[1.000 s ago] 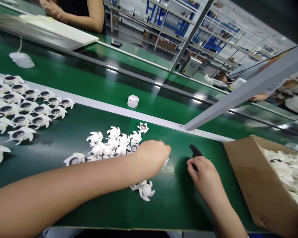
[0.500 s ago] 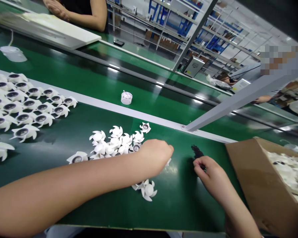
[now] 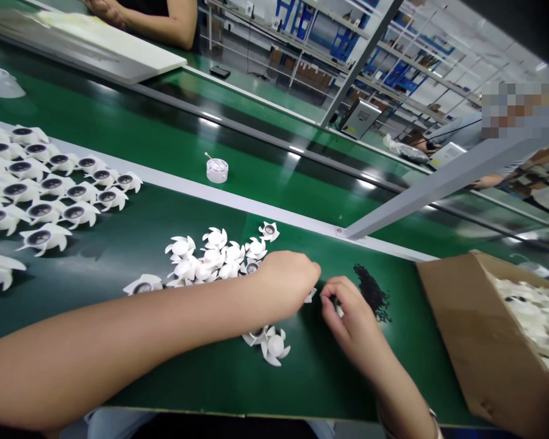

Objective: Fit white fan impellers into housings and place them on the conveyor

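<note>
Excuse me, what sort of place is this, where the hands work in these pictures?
It is probably a factory assembly line. A green conveyor belt carries rows of white plastic fan blades, a cardboard box holds many more white parts, and blue storage shelving stands behind.

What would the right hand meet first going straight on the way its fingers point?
From the right hand, probably the left hand, or the white plastic fan blade poking out beside it; depth is unclear.

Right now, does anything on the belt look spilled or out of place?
Yes: loose black granules lie scattered on the green belt beside the right hand, spread unevenly, unlike the white plastic fan rotors grouped nearby.
</note>
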The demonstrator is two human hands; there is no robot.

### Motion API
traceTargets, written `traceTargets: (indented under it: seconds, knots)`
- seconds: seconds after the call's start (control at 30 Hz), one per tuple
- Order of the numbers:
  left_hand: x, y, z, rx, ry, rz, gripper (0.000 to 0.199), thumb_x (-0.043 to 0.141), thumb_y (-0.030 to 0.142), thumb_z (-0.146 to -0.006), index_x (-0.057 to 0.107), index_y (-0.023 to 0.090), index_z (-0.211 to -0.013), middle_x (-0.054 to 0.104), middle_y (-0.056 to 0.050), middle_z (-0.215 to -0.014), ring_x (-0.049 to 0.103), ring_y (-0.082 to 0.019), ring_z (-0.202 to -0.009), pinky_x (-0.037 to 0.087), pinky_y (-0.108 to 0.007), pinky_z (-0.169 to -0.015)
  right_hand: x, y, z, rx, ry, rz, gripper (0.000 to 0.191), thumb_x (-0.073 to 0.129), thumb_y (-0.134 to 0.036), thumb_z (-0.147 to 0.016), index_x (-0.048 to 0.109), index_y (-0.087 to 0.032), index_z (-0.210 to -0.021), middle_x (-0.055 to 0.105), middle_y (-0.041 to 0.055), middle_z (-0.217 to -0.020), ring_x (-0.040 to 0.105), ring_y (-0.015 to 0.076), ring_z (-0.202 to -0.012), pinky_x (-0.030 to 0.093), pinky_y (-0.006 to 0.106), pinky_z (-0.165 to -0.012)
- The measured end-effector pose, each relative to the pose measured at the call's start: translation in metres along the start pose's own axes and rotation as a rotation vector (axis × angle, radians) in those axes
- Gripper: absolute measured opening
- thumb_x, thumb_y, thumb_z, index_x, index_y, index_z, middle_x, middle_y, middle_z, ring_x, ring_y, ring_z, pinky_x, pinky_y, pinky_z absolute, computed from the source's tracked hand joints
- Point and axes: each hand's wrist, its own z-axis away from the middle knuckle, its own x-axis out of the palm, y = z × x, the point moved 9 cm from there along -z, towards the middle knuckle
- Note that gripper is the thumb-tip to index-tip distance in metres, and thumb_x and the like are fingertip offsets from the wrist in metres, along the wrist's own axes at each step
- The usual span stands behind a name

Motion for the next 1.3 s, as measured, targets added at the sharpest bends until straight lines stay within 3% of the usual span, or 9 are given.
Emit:
traceTargets:
  seconds: [0.13, 0.57, 0.83, 1.07, 1.3]
  knots:
    - [-0.003, -0.001, 0.001, -0.034, -0.013, 0.015, 0.021, 0.072, 0.023, -0.078, 0.063, 0.017, -0.097, 0.069, -0.007, -0.097, 0.068, -0.025, -0.085, 0.046, -0.03, -0.058, 0.007, -0.005, -0.011, -0.012, -0.015, -0.064, 0.01, 0.046, -0.016, -0.096, 0.05, -0.02, -0.088, 0.053, 0.0043, -0.091, 0.051, 0.0172, -0.085, 0.044, 0.03, -0.075]
    - [0.007, -0.007, -0.007, -0.029, 0.018, 0.036, 0.02, 0.07, 0.019, -0.073, 0.064, 0.016, -0.092, 0.067, -0.007, -0.088, 0.067, -0.022, -0.079, 0.047, -0.028, -0.059, 0.014, -0.01, -0.017, -0.028, -0.055, 0.09, 0.008, 0.047, -0.018, -0.097, 0.05, -0.019, -0.089, 0.053, 0.0058, -0.094, 0.051, 0.0192, -0.085, 0.045, 0.033, -0.074]
    - [0.005, -0.004, -0.005, -0.036, 0.021, 0.03, 0.019, 0.069, 0.015, -0.072, 0.063, 0.016, -0.091, 0.067, -0.007, -0.088, 0.067, -0.023, -0.079, 0.049, -0.03, -0.06, 0.014, -0.018, -0.016, -0.075, 0.013, 0.315, 0.01, 0.046, -0.023, -0.098, 0.05, -0.018, -0.09, 0.055, 0.0098, -0.095, 0.053, 0.0244, -0.089, 0.046, 0.037, -0.074]
    - [0.005, -0.004, -0.004, -0.037, 0.031, 0.047, 0.019, 0.065, 0.014, -0.073, 0.064, 0.017, -0.091, 0.068, -0.008, -0.088, 0.068, -0.025, -0.079, 0.05, -0.032, -0.06, 0.012, -0.023, -0.016, -0.123, 0.01, 0.296, 0.01, 0.046, -0.021, -0.098, 0.054, -0.018, -0.092, 0.056, 0.0094, -0.095, 0.054, 0.0234, -0.088, 0.049, 0.037, -0.075]
    - [0.004, -0.004, -0.003, -0.03, 0.014, 0.046, 0.018, 0.066, 0.016, -0.075, 0.064, 0.017, -0.093, 0.068, -0.008, -0.092, 0.067, -0.025, -0.081, 0.049, -0.03, -0.059, 0.01, -0.037, -0.001, -0.277, 0.058, 0.356, 0.013, 0.052, -0.012, -0.096, 0.059, -0.013, -0.107, 0.061, 0.0133, -0.102, 0.057, 0.0237, -0.091, 0.05, 0.037, -0.076]
